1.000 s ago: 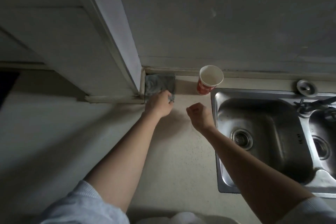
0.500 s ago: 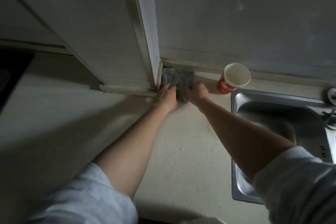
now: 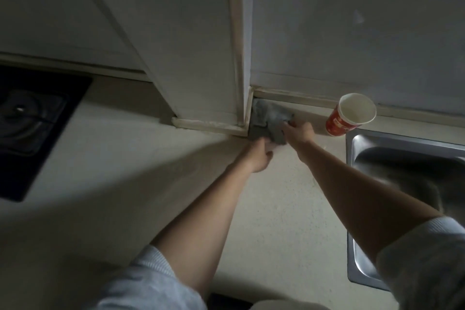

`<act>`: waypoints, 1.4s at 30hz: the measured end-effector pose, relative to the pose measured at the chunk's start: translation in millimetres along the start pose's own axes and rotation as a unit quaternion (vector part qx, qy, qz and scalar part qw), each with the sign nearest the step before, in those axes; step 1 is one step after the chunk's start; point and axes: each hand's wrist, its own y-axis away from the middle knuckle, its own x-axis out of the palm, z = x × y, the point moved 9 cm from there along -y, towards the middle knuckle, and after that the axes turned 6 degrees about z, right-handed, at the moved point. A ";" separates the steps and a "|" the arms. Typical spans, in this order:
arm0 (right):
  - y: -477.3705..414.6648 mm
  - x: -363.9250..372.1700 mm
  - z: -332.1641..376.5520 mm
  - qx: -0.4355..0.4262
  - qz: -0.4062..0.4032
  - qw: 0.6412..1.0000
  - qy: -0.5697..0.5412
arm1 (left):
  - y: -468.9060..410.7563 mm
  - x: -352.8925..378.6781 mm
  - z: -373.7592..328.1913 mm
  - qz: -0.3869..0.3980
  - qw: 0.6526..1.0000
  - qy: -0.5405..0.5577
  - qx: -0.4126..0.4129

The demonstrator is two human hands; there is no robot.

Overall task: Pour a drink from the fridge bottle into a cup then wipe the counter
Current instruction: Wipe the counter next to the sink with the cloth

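The crumpled grey cloth (image 3: 270,114) lay in the back corner of the pale counter (image 3: 276,204); the left hand (image 3: 259,156) gripped its near edge, the right hand (image 3: 300,132) pinched its side. Drawing it away from the red paper cup (image 3: 348,121) seemed safest.

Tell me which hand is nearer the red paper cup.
The right hand, holding the grey cloth beside the red paper cup; the left hand sits farther off.
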 end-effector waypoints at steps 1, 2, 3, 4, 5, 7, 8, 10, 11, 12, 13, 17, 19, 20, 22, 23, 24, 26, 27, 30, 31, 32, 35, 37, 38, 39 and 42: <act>10.0 2.0 4.0 -0.020 0.004 1.000 -0.006 | 9.8 -1.9 3.3 -0.019 0.999 0.051 0.000; 20.7 3.7 5.8 -0.037 0.004 0.999 -0.014 | 19.2 -3.4 8.6 -0.046 0.993 0.113 0.000; 31.7 4.9 6.2 -0.048 0.002 0.999 -0.019 | 29.7 -6.0 15.7 -0.077 0.982 0.172 -0.007; 42.4 6.7 4.9 -0.055 0.004 0.998 -0.030 | 39.8 -9.3 23.8 -0.112 0.967 0.226 -0.020; 53.8 10.1 2.4 -0.058 0.013 0.997 -0.048 | 48.7 -11.5 33.0 -0.142 0.952 0.269 -0.037; 77.3 19.6 -4.3 -0.056 0.035 0.995 -0.076 | 65.0 -13.2 50.6 -0.185 0.922 0.331 -0.076; 88.8 23.8 -7.9 -0.050 0.041 0.995 -0.082 | 71.0 -12.1 58.1 -0.195 0.913 0.347 -0.091; 111.2 32.3 -12.5 -0.051 0.058 0.992 -0.101 | 75.2 -2.6 68.9 -0.172 0.909 0.367 -0.097; 122.5 37.2 -13.6 -0.053 0.071 0.990 -0.107 | 77.1 5.0 72.0 -0.144 0.905 0.390 -0.092; 133.5 42.0 -14.0 -0.056 0.083 0.989 -0.108 | 79.8 14.9 74.7 -0.107 0.895 0.424 -0.089; 144.8 46.0 -14.4 -0.058 0.093 0.988 -0.112 | 84.4 25.5 76.9 -0.074 0.876 0.469 -0.088; 185.6 54.0 -17.6 -0.058 0.116 0.975 -0.179 | 118.4 55.2 88.3 -0.011 0.822 0.563 -0.084; 200.8 57.1 -23.0 -0.046 0.128 0.968 -0.211 | 132.6 65.5 90.0 0.032 0.806 0.589 -0.051; 207.7 60.2 -25.7 -0.044 0.137 0.965 -0.218 | 142.3 68.7 91.3 0.047 0.782 0.620 -0.039; 222.0 69.9 -28.9 -0.056 0.170 0.956 -0.232 | 165.2 69.5 93.3 0.053 0.730 0.682 -0.014; 228.7 75.7 -31.2 -0.063 0.186 0.950 -0.244 | 177.6 68.0 96.3 0.040 0.713 0.700 -0.003; 234.8 80.8 -33.8 -0.069 0.193 0.946 -0.251 | 188.6 65.2 102.6 0.011 0.709 0.705 0.002; 246.5 93.1 -39.8 -0.075 0.200 0.936 -0.279 | 209.7 54.9 119.0 -0.050 0.712 0.700 0.017; 253.6 101.6 -43.2 -0.077 0.204 0.931 -0.292 | 221.8 50.3 129.3 -0.082 0.715 0.694 0.021; 276.4 127.6 -56.2 -0.098 0.179 0.940 -0.275 | 261.7 30.0 161.6 -0.182 0.749 0.637 0.005; 282.3 135.2 -62.3 -0.101 0.163 0.943 -0.271 | 273.0 21.8 170.7 -0.210 0.767 0.607 0.002; 288.8 142.4 -67.0 -0.096 0.151 0.946 -0.271 | 281.3 14.2 178.7 -0.229 0.781 0.581 0.004; 296.4 157.0 -74.4 -0.067 0.113 0.950 -0.282 | 296.2 -3.2 186.7 -0.256 0.829 0.497 0.020; 295.8 157.5 -74.3 -0.043 0.086 0.954 -0.283 | 301.3 -8.4 185.0 -0.267 0.855 0.444 0.028; 294.1 158.3 -73.2 -0.034 0.083 0.958 -0.272 | 301.7 -10.1 183.4 -0.270 0.864 0.425 0.034; 289.2 160.9 -71.5 -0.035 0.084 0.960 -0.264 | 301.3 -12.5 182.3 -0.269 0.870 0.411 0.042; 279.0 177.1 -63.2 -0.025 0.087 0.973 -0.211 | 298.7 -29.4 186.3 -0.247 0.902 0.348 0.064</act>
